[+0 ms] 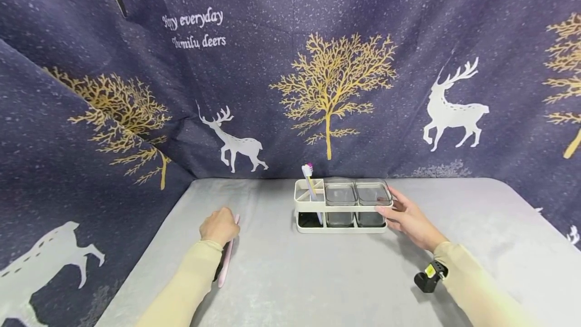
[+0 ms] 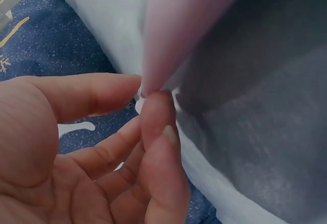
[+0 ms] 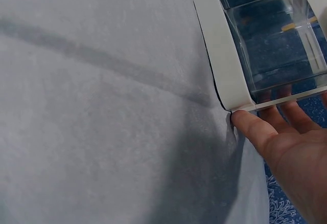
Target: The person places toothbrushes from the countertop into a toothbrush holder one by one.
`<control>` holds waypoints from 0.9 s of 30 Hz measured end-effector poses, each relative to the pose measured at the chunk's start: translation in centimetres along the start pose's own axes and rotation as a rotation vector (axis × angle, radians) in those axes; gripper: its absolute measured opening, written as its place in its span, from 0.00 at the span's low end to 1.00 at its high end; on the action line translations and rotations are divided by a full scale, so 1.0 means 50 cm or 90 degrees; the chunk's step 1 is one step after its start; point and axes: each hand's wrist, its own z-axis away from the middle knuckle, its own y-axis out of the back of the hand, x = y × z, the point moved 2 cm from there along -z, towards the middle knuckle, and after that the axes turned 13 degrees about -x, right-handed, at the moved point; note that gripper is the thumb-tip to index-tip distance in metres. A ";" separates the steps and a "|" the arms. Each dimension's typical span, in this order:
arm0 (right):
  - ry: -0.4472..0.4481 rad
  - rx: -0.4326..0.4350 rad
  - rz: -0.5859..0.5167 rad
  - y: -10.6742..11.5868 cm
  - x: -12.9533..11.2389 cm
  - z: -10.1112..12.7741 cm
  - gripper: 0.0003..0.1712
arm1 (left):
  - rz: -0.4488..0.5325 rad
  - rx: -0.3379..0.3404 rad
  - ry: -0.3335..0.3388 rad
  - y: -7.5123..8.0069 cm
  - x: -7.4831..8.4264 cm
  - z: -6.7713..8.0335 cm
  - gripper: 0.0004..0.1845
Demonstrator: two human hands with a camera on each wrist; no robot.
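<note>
The pink tapered stick (image 1: 228, 261) (a brush handle, perhaps) looks light, stiff and smooth, likely to twist in a tip pinch; its thicker middle should give a steadier hold. The left hand (image 1: 219, 227) pinches its narrow end between thumb and fingers, the shaft running toward 6 o'clock over the bench (image 1: 277, 276). At 3 o'clock from there stands a white toothbrush holder (image 1: 313, 230) with a toothbrush (image 1: 311, 185) and clear cups (image 1: 341, 195); the right hand (image 1: 412, 222) grips its 3 o'clock end.

Dark-blue fabric backdrop (image 1: 254, 79), printed with white deer (image 1: 455, 115) and golden trees (image 1: 328, 110), hangs behind the flat, pale-grey bench (image 1: 345, 276).
</note>
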 end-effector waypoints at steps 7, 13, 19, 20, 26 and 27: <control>-0.001 0.002 0.005 0.002 -0.004 0.002 0.50 | 0.006 -0.009 0.001 -0.006 0.000 -0.003 0.04; 0.002 -0.001 0.000 0.000 0.000 0.002 0.50 | 0.010 -0.023 0.013 -0.008 -0.008 -0.008 0.04; 0.006 0.000 -0.003 -0.002 0.005 -0.001 0.50 | 0.019 -0.026 0.014 -0.005 -0.014 -0.006 0.04; 0.007 -0.001 -0.004 -0.002 0.005 -0.002 0.50 | 0.021 -0.027 0.017 -0.004 -0.015 -0.005 0.04; 0.008 0.006 -0.008 -0.002 0.004 -0.002 0.50 | 0.029 -0.042 0.028 -0.003 -0.015 -0.002 0.05; 0.008 0.007 -0.009 -0.002 0.004 -0.001 0.50 | 0.030 -0.043 0.027 -0.001 -0.015 0.000 0.06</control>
